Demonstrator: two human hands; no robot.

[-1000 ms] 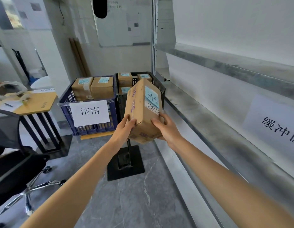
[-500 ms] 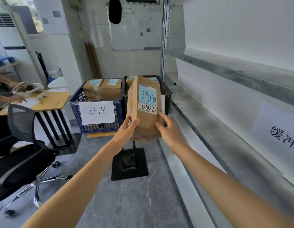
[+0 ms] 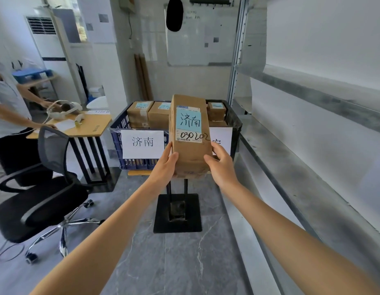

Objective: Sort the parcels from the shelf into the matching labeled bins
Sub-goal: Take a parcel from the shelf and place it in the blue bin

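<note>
I hold a brown cardboard parcel [image 3: 190,133] upright in front of me. Its blue label reads 济南 with 030202 written below. My left hand [image 3: 165,165] grips its lower left side and my right hand [image 3: 221,165] grips its lower right side. Behind it stands a blue bin [image 3: 117,133] with a white sign 济南, holding several parcels. To its right is a black bin [image 3: 234,122] whose sign is partly hidden by the parcel.
A metal shelf [image 3: 312,158] runs along the right side. A black office chair [image 3: 40,194] stands at left beside a wooden desk [image 3: 86,126], where another person leans. The bins rest on a stand with a black base plate [image 3: 177,213].
The parcel has turned upright so its label faces me squarely, and it has moved a little to the right, in front of the gap between the bins. The view has swung left.
</note>
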